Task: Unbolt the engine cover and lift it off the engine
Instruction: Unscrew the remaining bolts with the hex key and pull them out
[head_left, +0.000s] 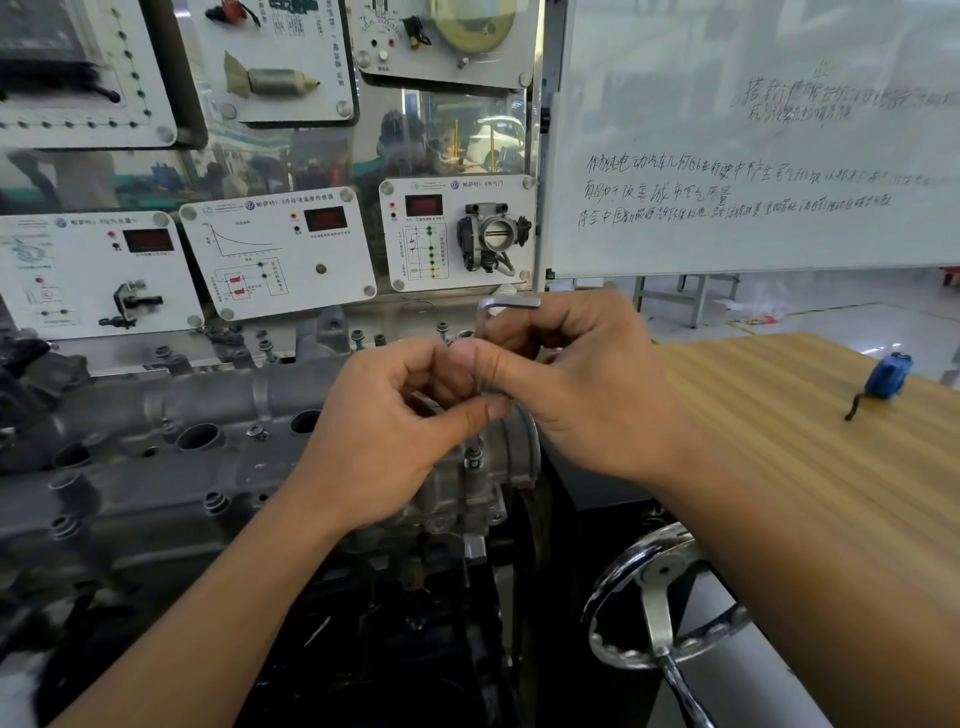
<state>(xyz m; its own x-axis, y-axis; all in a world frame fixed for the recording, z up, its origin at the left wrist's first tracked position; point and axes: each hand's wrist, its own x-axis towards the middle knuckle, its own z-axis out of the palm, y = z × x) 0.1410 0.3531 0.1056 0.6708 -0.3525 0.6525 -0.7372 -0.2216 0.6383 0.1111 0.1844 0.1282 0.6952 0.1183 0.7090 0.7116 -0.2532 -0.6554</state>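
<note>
Single wide-angle view, worn on the person's head, facing forward and down over the engine. It sits really close in: the left hand and right hand on the hex key fill the middle, with the panel board and whiteboard straight ahead behind.

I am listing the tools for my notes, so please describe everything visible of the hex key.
The hex key is an L-shaped bar of silver-grey metal. It stands upright, its short arm on top pointing right, its long shaft running down toward a bolt on the engine. The left hand pinches the shaft; the right hand grips it higher.
</note>
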